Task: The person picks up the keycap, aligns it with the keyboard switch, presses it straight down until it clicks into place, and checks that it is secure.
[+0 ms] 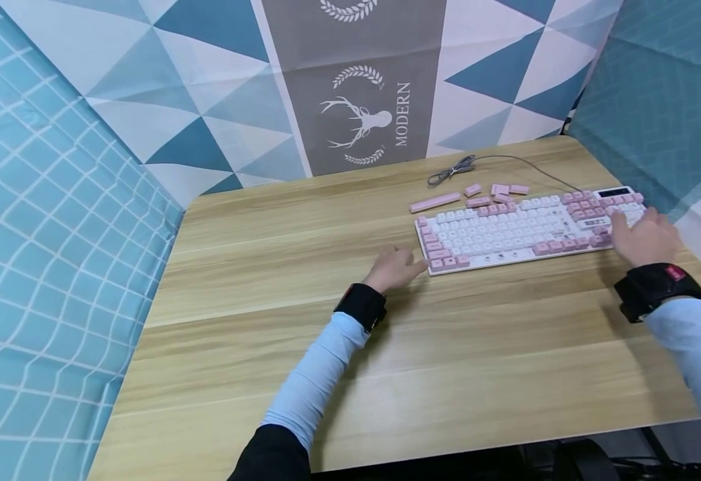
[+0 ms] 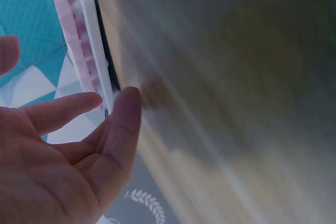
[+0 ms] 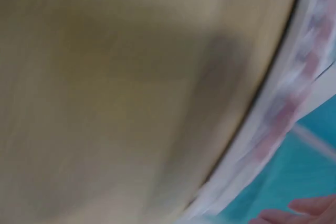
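Observation:
A white and pink keyboard (image 1: 507,230) lies on the wooden table, towards its right side. My left hand (image 1: 394,268) is at the keyboard's left front corner, its thumb right at the edge. In the left wrist view, the fingers of the left hand (image 2: 68,166) are loosely bent, with nothing between them, beside the keyboard (image 2: 79,30). Over the right end of the keyboard is my right hand (image 1: 647,239), its thumb pointing towards the keys. Only some fingers of the right hand (image 3: 310,212) show in the blurred right wrist view, near the keyboard's side (image 3: 273,114).
Behind the keyboard lie several loose pink keycaps (image 1: 501,190), including a long bar-shaped keycap (image 1: 434,202). A bundled grey cable (image 1: 452,170) runs to the keyboard's back edge. Patterned cloth (image 1: 218,100) hangs behind the wooden table (image 1: 278,267), with blue cloth on both sides.

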`<state>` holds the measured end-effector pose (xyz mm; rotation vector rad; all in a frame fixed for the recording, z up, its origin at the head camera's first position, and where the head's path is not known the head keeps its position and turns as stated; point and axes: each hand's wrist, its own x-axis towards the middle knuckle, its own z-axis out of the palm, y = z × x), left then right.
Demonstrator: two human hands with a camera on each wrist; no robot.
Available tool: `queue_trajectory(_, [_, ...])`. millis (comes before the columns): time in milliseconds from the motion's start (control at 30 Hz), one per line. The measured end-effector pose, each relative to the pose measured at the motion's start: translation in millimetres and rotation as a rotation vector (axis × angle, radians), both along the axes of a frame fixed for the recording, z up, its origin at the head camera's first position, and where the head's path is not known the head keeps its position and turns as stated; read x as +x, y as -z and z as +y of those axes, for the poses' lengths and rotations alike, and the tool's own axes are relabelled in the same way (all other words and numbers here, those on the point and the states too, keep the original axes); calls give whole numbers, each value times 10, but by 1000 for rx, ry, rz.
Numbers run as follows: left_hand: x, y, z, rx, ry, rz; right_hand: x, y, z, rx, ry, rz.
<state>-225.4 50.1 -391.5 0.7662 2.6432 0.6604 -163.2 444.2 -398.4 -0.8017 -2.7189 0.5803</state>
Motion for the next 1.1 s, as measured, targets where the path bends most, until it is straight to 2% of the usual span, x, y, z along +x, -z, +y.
queue_trajectory(100, [7,22,58,19,16,-7,77,56,195,-6,12,-69])
queue_trajectory(267, [17,28,123,38,20,-41,89,100,341,-18,3,-133])
queue_trajectory(600, [59,35,235,192,12,-180,98,120,630,-104,-117,-242])
queue_trajectory(667, [67,31,239,229,3,-196,105,104,655,-161,-95,-278])
queue_trajectory(767, [90,23,252,274,-18,-225,98,93,673,-238,-18,-322])
queue_trajectory(867, [104,23,258,309,-49,-253,24,245,817,-263,42,-338])
queue_trajectory(1000, [107,22,256,321,-103,-291,-68,540,1143,-205,19,-300])
queue_trajectory(1100, [100,10,245,319,-133,-306,-84,609,1225,-182,10,-288])
